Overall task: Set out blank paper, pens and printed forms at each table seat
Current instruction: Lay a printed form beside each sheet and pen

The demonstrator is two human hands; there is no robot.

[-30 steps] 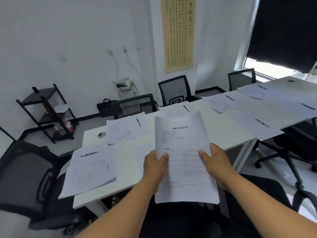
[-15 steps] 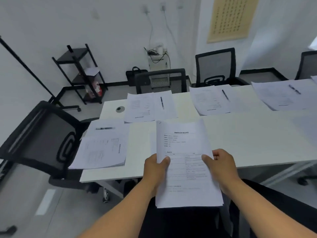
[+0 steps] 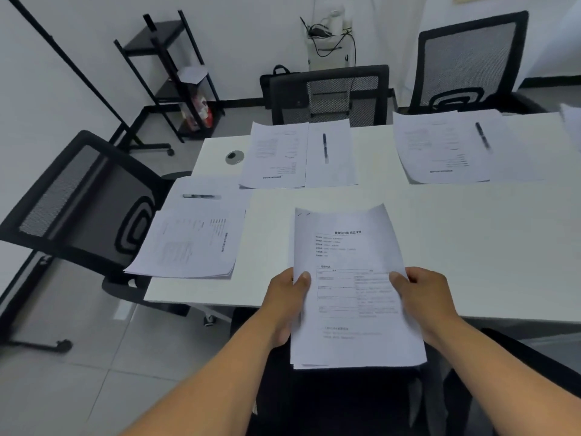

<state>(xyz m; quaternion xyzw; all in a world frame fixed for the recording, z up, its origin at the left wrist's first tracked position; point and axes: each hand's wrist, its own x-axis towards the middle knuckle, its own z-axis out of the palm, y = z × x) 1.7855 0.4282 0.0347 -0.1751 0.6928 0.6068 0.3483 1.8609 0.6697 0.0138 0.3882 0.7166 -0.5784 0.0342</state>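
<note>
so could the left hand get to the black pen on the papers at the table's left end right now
Probably not straight away: the left hand grips the printed stapled form along with the right hand. The way over the white table to the black pen looks free.

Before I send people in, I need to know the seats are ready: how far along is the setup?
Three seats in view look done: the left end set, the far middle set and the far right set each have papers and a pen. In hand: the left hand and right hand hold a stack of printed forms. Left: the near seat's stretch of table has nothing laid out.
</note>
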